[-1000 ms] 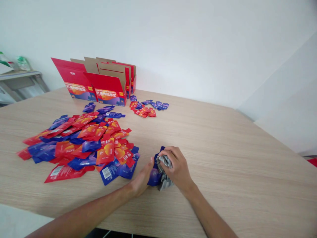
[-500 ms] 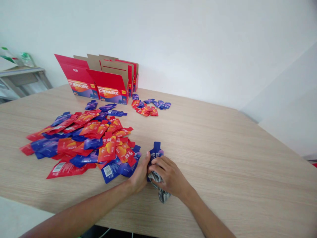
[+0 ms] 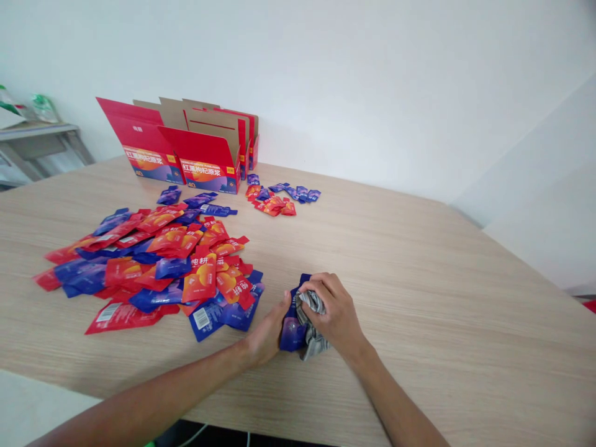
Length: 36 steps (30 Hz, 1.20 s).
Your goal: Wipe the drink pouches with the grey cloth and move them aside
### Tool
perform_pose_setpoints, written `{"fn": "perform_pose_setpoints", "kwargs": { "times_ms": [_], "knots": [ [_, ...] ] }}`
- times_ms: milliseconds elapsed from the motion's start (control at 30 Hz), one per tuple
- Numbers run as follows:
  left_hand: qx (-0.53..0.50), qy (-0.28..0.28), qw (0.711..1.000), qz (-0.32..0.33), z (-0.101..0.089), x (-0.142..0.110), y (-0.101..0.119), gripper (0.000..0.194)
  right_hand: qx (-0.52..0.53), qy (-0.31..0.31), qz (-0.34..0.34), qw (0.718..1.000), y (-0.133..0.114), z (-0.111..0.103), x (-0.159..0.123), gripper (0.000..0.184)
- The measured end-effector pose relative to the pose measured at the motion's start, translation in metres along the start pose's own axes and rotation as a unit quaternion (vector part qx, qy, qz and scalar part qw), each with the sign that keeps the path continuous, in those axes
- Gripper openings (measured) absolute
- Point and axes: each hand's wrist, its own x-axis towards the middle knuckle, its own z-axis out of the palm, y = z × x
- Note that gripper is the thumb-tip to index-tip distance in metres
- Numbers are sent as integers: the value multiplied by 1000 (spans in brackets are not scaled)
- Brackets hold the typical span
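Note:
A dark blue pouch (image 3: 292, 334) with a narrow neck is held above the near part of the table by my left hand (image 3: 269, 334), which grips its left edge. My right hand (image 3: 334, 310) is closed around a crumpled grey striped cloth (image 3: 315, 345) and presses it against the upper part of the pouch's printed face. The cloth and fingers hide part of the pouch. Just left of my hands lies a heap of red and blue pouches (image 3: 200, 279), several showing orange fruit prints or barcodes.
Open red cardboard boxes (image 3: 205, 158) with raised flaps stand at the back left. Several small red and blue sachets (image 3: 279, 202) lie right of them on the wooden table (image 3: 419, 298). A white wall (image 3: 372, 93) rises behind. A side table (image 3: 41, 131) with bottles stands far left.
My right hand moved the cloth down the pouch toward me, then back up and right to its top. The pouch's neck showed half a second ago and is now mostly covered.

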Motion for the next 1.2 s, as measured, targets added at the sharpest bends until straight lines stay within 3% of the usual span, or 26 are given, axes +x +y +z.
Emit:
{"fn": "perform_pose_setpoints", "kwargs": {
  "times_ms": [167, 267, 367, 500, 633, 733, 967, 1067, 1200],
  "knots": [
    [-30, 63, 997, -36, -2, 0, 15, 51, 13, -135, -124, 983, -14, 10, -5, 19],
    [-49, 66, 996, -40, 0, -1, 25, 57, 14, -164, -155, 974, -20, 12, -7, 24],
    [-34, 58, 998, -19, -1, -1, 23, 52, 10, -139, -141, 980, -19, 11, -6, 22],
    [2, 35, 999, 11, -3, 2, 8, 39, -4, -49, -59, 997, -7, 4, -2, 11],
    [32, 0, 999, 23, -2, 2, -1, 44, -6, 22, 15, 1000, 2, -1, 1, 12],
    [22, 0, 1000, 3, -3, 1, 1, 48, 1, 6, 2, 1000, 0, 1, 0, 13],
    [-41, 52, 998, -21, -9, 3, 20, 56, 22, -146, -141, 979, -14, 13, -6, 22],
    [-29, 40, 999, -17, -7, 3, 23, 58, 18, -138, -142, 980, -15, 13, -6, 21],
    [27, 51, 998, 2, -6, 2, 14, 48, -11, -69, -84, 994, -6, 7, -3, 12]
  ]
}}
